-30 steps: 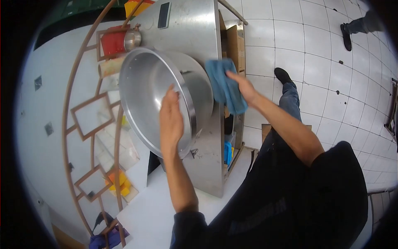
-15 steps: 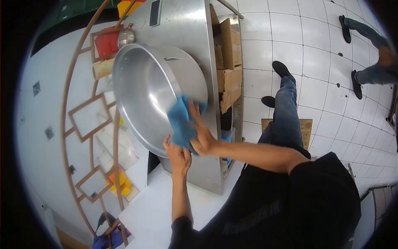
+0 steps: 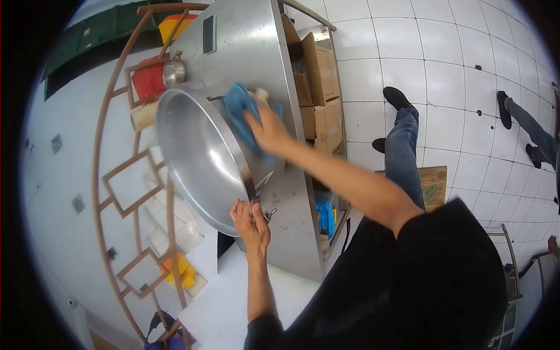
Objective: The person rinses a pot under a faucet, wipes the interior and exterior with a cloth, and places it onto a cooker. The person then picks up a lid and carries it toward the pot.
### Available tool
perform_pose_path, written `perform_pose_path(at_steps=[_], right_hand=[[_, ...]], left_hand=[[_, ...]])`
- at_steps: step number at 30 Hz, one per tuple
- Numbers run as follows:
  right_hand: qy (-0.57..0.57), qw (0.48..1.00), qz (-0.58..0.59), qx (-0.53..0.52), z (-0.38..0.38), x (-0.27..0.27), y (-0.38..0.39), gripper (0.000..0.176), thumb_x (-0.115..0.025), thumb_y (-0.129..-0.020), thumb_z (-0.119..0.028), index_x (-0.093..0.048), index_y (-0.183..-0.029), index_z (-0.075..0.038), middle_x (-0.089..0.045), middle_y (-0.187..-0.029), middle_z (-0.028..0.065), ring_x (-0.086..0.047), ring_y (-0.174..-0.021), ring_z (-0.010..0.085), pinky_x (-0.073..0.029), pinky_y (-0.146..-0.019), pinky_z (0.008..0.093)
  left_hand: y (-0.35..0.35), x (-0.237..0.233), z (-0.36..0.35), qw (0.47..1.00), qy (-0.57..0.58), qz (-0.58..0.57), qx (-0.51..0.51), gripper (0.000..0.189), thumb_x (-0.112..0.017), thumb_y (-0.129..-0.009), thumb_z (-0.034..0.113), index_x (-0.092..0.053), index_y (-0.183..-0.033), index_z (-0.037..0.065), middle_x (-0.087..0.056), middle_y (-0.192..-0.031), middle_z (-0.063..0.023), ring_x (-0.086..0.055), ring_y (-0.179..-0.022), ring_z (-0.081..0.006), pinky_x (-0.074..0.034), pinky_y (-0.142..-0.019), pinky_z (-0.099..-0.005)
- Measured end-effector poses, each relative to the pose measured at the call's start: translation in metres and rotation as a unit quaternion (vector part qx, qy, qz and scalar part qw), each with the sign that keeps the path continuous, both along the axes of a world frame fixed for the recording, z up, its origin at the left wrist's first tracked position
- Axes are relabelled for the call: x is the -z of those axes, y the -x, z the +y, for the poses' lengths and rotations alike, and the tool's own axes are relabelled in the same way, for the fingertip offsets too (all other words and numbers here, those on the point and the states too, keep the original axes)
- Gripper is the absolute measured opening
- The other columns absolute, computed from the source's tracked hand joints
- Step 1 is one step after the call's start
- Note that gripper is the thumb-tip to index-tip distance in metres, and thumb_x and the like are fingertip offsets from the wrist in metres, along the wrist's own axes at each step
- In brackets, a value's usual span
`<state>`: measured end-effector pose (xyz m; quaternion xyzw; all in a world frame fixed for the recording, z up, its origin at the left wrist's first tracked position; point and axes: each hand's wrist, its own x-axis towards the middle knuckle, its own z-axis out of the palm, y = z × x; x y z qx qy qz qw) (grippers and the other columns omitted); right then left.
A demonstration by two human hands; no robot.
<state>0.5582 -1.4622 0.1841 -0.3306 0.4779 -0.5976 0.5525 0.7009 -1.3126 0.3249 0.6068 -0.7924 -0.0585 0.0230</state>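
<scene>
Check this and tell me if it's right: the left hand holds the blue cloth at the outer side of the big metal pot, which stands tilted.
Not quite: the head view shows the right hand holding the blue cloth at the outer side of the big metal pot, which stands tilted.

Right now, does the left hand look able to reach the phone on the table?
Probably not: the left hand is at the metal pot, whose bulk lies between it and the phone.

The head camera is looking forward and steeply down past the wearer's black shirt [image 3: 408,274], facing a wide silver metal pot [image 3: 198,151] within arm's reach; white tiled floor [image 3: 402,38] is lying farther off.
</scene>
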Motion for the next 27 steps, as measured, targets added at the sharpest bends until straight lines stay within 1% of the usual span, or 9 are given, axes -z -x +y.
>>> perform_pose_path(at_steps=[1,6,8,11,13,18,19,23,27], right_hand=[[-0.06,0.985,-0.019,-0.162,-0.031,-0.001,0.025,0.049,-0.051,-0.099,-0.023,-0.043,-0.139,0.004,-0.056,-0.128,0.0307,-0.052,-0.123,0.0444,-0.042,-0.102,0.0441],[-0.08,0.994,-0.069,0.024,0.065,0.029,-0.016,0.046,-0.046,-0.103,-0.031,-0.048,-0.137,0.0,-0.061,-0.12,0.0295,-0.06,-0.113,0.041,-0.046,-0.096,0.0424],[-0.159,0.974,-0.136,-0.09,0.132,0.035,0.002,0.053,-0.042,-0.104,-0.04,-0.049,-0.138,-0.001,-0.058,-0.134,0.0204,-0.057,-0.121,0.0323,-0.043,-0.102,0.0385],[-0.308,0.779,-0.542,-0.069,0.133,0.019,0.058,0.054,-0.042,-0.102,-0.045,-0.05,-0.139,-0.006,-0.061,-0.13,0.016,-0.061,-0.116,0.0286,-0.047,-0.1,0.0423],[-0.226,0.752,-0.607,-0.125,0.097,0.019,0.095,0.054,-0.041,-0.101,-0.048,-0.056,-0.13,-0.005,-0.069,-0.111,0.0141,-0.069,-0.094,0.0245,-0.055,-0.088,0.0399],[-0.013,0.952,-0.179,-0.248,0.011,-0.07,0.125,0.051,-0.054,-0.098,-0.045,-0.064,-0.115,0.002,-0.068,-0.1,0.0047,-0.065,-0.089,0.0137,-0.055,-0.078,0.0322],[0.048,0.98,-0.047,-0.185,0.014,-0.093,0.103,0.052,-0.053,-0.099,-0.041,-0.062,-0.121,0.005,-0.064,-0.121,0.0156,-0.065,-0.104,0.022,-0.051,-0.091,0.0346],[0.172,0.968,0.179,0.032,0.105,-0.095,0.006,0.047,-0.067,-0.084,-0.017,-0.061,-0.127,0.002,-0.02,-0.159,0.026,-0.019,-0.147,0.0443,-0.024,-0.116,0.0571],[0.2,0.943,0.255,-0.071,0.146,-0.089,0.028,0.054,-0.066,-0.081,-0.011,-0.058,-0.133,-0.003,-0.025,-0.156,0.0295,-0.023,-0.146,0.0444,-0.021,-0.116,0.0577]], left_hand=[[0.004,0.002,-0.002,1.0,0.0,0.002,-0.001,0.028,-0.048,-0.102,0.02,-0.059,-0.089,-0.002,-0.056,-0.079,-0.0134,-0.054,-0.081,-0.0327,-0.036,-0.103,-0.0461],[0.022,-0.001,-0.002,0.998,-0.009,0.011,-0.066,0.029,-0.051,-0.102,0.02,-0.06,-0.088,-0.004,-0.056,-0.08,-0.0146,-0.054,-0.083,-0.0331,-0.037,-0.101,-0.0452],[0.047,-0.009,-0.012,0.996,-0.026,0.011,-0.088,0.027,-0.053,-0.101,0.02,-0.06,-0.09,-0.004,-0.058,-0.081,-0.0146,-0.055,-0.084,-0.0317,-0.037,-0.1,-0.045],[0.064,-0.011,-0.031,0.973,-0.12,0.058,-0.188,0.031,-0.047,-0.103,0.023,-0.062,-0.105,-0.004,-0.059,-0.087,-0.0166,-0.056,-0.089,-0.0304,-0.038,-0.1,-0.0447],[0.041,-0.011,-0.036,0.957,-0.14,0.204,-0.154,0.04,-0.042,-0.105,0.03,-0.059,-0.124,0.0,-0.06,-0.101,-0.0191,-0.057,-0.103,-0.0314,-0.037,-0.103,-0.0438],[0.0,-0.056,0.007,0.961,-0.102,0.241,-0.085,0.046,-0.049,-0.101,0.04,-0.058,-0.133,0.008,-0.06,-0.124,-0.0166,-0.051,-0.124,-0.0349,-0.025,-0.111,-0.0476],[-0.012,-0.05,0.022,0.989,-0.108,0.086,-0.051,0.043,-0.053,-0.1,0.037,-0.058,-0.132,0.009,-0.061,-0.119,-0.0138,-0.053,-0.12,-0.0318,-0.021,-0.111,-0.0505],[-0.016,-0.032,0.033,0.983,-0.143,-0.102,-0.062,0.031,-0.06,-0.097,0.025,-0.061,-0.122,0.007,-0.062,-0.108,-0.0088,-0.056,-0.109,-0.0246,-0.018,-0.111,-0.0511],[-0.024,-0.026,0.043,0.992,-0.086,-0.078,-0.04,0.026,-0.056,-0.099,0.023,-0.063,-0.118,0.007,-0.06,-0.098,-0.0066,-0.057,-0.1,-0.0223,-0.019,-0.111,-0.0508]])
